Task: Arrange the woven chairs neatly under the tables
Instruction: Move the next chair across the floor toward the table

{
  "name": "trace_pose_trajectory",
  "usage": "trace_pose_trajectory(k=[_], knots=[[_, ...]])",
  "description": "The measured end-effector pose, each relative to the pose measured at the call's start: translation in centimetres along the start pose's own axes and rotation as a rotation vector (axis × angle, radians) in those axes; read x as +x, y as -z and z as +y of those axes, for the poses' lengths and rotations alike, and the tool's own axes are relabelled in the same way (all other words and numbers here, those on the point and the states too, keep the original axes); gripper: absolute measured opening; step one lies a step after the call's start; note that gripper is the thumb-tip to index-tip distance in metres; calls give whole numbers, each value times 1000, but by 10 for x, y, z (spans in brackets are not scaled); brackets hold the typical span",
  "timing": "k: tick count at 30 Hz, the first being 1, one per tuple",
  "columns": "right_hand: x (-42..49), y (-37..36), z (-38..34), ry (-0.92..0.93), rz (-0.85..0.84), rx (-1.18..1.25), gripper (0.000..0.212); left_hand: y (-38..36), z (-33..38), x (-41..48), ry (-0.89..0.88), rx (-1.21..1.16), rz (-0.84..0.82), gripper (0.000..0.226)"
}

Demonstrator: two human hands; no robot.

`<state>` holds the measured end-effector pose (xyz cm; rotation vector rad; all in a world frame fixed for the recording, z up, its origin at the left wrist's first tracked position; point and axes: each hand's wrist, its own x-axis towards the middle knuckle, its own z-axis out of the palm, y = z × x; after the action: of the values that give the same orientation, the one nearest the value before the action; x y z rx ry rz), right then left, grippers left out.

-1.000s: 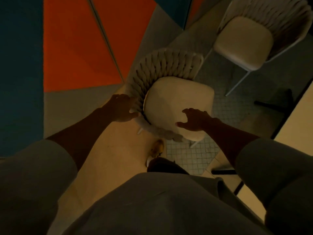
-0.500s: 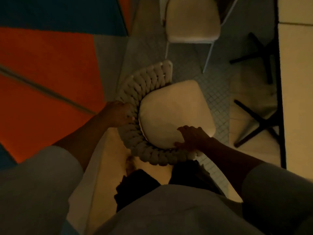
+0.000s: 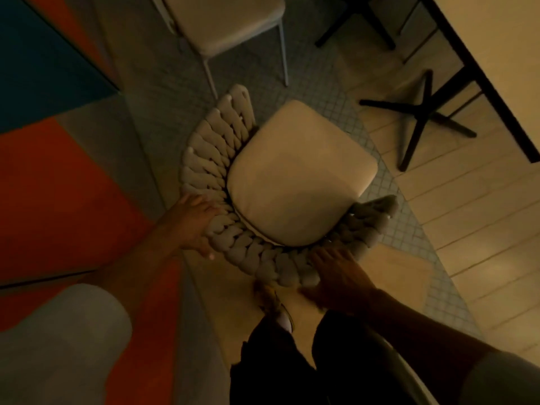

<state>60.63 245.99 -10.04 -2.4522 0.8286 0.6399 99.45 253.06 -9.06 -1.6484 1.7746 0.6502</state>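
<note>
A cream woven chair with a chunky braided back and a padded seat cushion stood on the grey small-tiled floor directly in front of the person. Its curved back was nearest the body and its seat front pointed up and to the right. It was out in the open, apart from the pale wooden surface with a dark edge at the upper right. The black cross-shaped base under that surface lay near the seat's front corner but did not touch it.

The left hand was on the outer left side of the braided back. Its fingers were curled over the thick strands and its thumb lay lower along the outside, so it was grasping the chair. The right hand held the back at its rear right part. Its fingers were hooked over the top of the braid and its thumb was tucked against the outer side, also grasping. Motion blur softened both hands.

A second cream padded chair on thin pale metal legs stood just beyond the woven one, near the top edge. Left of the tiles ran orange and blue panels, and to the right were pale wooden floor planks. Below the hands were dark trousers, a light shoe just behind the chair back, and pale sleeves at both lower corners.
</note>
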Motion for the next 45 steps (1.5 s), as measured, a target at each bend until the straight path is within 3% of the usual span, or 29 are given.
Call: trace_pose_trajectory(k=[4,7,11,15,25,30,36,38,41,43,45], knots=[[20,-32,-28,16,113,52,94,-11,-22,30,-40,195,-57,135],[33,-44,-43,0,198,59,87,-21,-22,48,-38,291,-84,122],[47,-65,-50,-59,44,50,87,-41,-15,55,-23,317,-23,90],[53,-72,-32,-58,-58,-72,87,-45,-14,49,-3,288,-8,83],[54,-53,9,50,-174,-189,62,-70,15,22,32,-6,35,85],[63,-19,42,-13,-137,-291,54,-62,27,27,-6,-85,235,73],[90,15,66,-61,-127,-395,45,-46,-8,37,-71,-422,240,88],[97,21,69,-68,-129,-408,45,-41,-22,38,-59,-613,439,74],[102,17,70,-83,-140,-431,46,-35,-42,47,156,-820,853,63],[105,14,70,-94,-159,-433,49,-30,-53,66,510,-985,879,77],[106,15,71,-90,-209,-426,57,-23,-61,93,785,-1235,780,85]])
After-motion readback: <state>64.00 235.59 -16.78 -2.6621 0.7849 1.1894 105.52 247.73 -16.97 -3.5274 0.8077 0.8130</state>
